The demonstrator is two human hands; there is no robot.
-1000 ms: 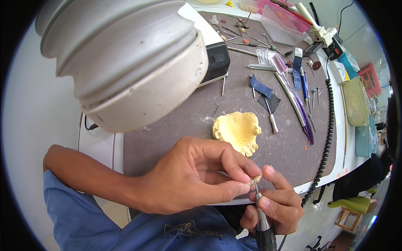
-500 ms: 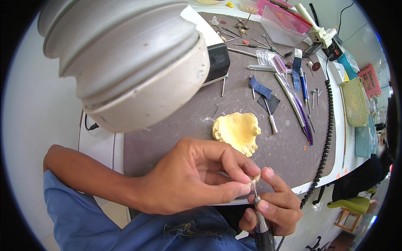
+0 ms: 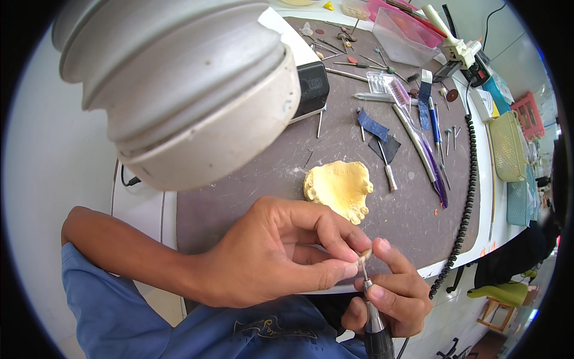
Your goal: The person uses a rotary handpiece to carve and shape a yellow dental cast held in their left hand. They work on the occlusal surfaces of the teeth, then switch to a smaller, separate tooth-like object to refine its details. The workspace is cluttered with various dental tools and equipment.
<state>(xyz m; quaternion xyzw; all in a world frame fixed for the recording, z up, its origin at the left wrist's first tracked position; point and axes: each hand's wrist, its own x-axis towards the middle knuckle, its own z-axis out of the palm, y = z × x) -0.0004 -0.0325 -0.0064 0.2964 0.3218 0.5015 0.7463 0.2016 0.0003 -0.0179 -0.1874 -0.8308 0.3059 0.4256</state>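
Observation:
My left hand pinches a tiny pale piece between thumb and fingertips, just over the near edge of the brown work mat. My right hand grips a slim rotary handpiece like a pen, its thin bur tip touching the small piece. A yellow plaster dental cast lies on the mat just beyond my fingers, apart from both hands.
A large grey-white lamp hood hangs over the left half of the view. Picks, burs, pens and dark blue sandpaper scraps are strewn over the far mat. A pink-lidded clear box, woven baskets and a coiled black cord line the right side.
Both hands have stayed almost still; the handpiece tip shifted slightly against the small piece between my fingers.

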